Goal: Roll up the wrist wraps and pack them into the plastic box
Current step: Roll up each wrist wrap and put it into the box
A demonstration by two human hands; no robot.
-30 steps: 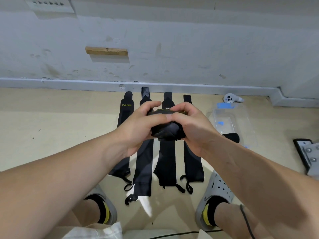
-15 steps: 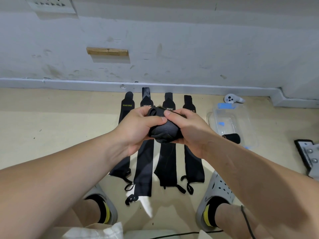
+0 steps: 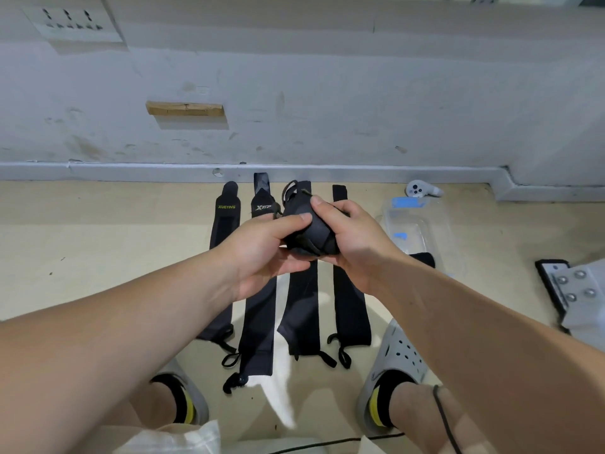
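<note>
A person's two bare forearms reach forward over a beige floor [image 3: 98, 240]. The left hand [image 3: 262, 247] and the right hand [image 3: 355, 240] hold a rolled wrist wrap [image 3: 307, 232] between them, raised above the floor. It is black and bunched into a thick bundle. The left grip curls around the bundle's left side, with the thumb pressed across its front. The right grip curls around the right side, with the thumb on top. A thin cord loop sticks up from the bundle's far end.

Below the hands, four flat wraps [image 3: 350, 306] lie side by side on the floor. These long black strips run from the foot of the wall [image 3: 327, 93] toward the person's feet, with small loops at their near ends. The leftmost strip reads XUEYING in yellow.

To the right of the strips lies a clear plastic box [image 3: 409, 221] with blue patches. A small black roll [image 3: 425, 258] shows at its near end; whether it lies inside is unclear. A white controller [image 3: 422, 190] lies beyond the box, by the wall. Grey clogs [image 3: 399, 355] over black socks show at the bottom.
</note>
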